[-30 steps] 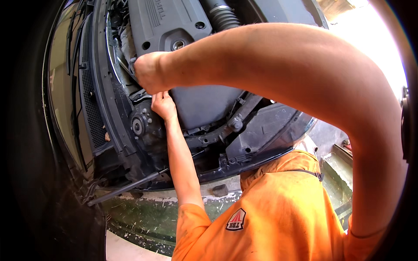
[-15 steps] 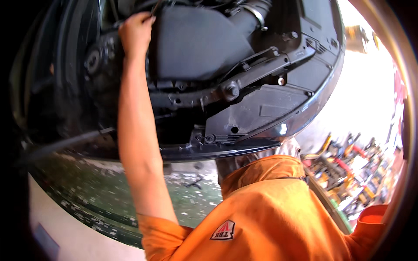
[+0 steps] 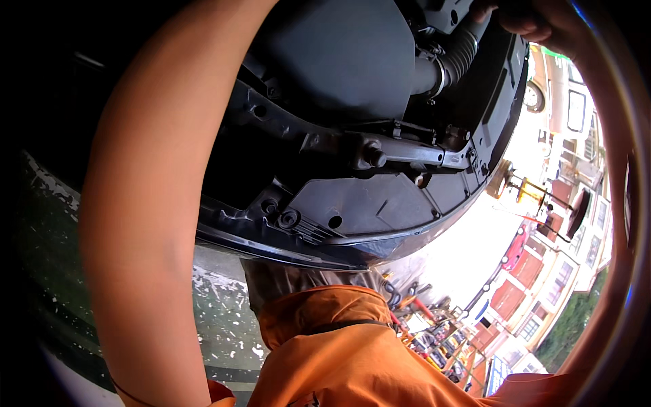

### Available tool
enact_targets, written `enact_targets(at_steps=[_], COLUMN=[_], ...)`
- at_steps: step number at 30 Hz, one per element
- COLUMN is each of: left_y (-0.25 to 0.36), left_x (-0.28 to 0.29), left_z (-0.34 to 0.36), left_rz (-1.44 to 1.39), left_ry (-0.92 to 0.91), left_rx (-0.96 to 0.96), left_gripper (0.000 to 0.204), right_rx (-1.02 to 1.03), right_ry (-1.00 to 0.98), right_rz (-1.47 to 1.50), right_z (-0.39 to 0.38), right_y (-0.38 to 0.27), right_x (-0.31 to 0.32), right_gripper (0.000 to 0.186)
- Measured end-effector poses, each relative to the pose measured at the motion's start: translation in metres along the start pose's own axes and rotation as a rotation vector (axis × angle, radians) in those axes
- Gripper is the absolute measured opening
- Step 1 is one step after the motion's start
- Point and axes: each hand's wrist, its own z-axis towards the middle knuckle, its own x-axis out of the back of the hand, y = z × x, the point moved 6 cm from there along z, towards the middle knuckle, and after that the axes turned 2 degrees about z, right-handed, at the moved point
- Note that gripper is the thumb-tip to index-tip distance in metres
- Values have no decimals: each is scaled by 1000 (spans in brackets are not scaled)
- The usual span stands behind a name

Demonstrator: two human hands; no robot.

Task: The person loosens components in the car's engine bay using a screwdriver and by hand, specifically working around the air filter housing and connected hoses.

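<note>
My bare left forearm (image 3: 146,197) rises along the left side and leaves by the top edge, so its hand is out of sight. At the top right, my right hand (image 3: 542,27) is in shadow beside the ribbed air intake hose (image 3: 460,60). Its fingers are curled around something dark that I cannot make out. Between the arms lies the car's engine bay, with a large smooth black cover (image 3: 339,57). A metal clamp (image 3: 442,76) rings the hose. Nearer me runs a black crossbar (image 3: 325,142) with a round rubber stop (image 3: 371,154).
A black front panel (image 3: 369,207) and the car's glossy front edge (image 3: 298,256) lie close to my orange clothing (image 3: 339,363). Many tools (image 3: 441,339) lie on the right. Beyond them are a red car (image 3: 515,247) and buildings. Worn green floor (image 3: 230,325) shows below.
My left hand has gone out past the top edge, its forearm now larger and nearer. My right hand has come into view at the top right. The view has shifted, showing more on the right.
</note>
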Motion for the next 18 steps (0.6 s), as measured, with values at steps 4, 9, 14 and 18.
enact_targets(at_steps=[4,9,14,18], left_y=[7,5,-6,-4], left_x=[-9,-12,-16,-20], left_z=[3,4,3,6], left_rz=[-48,-65,-65,-77], left_ry=[-35,35,56,7], left_rx=[12,-64,-62,-18], left_gripper=[14,12,14,15], right_rx=[189,932,833,398], right_ry=[21,597,613,159], right_rz=[-253,-2012,-1665,-523], right_z=[15,2,-21,14], right_y=[15,3,-20,11], right_x=[10,17,-34,63], right_gripper=[39,51,39,42])
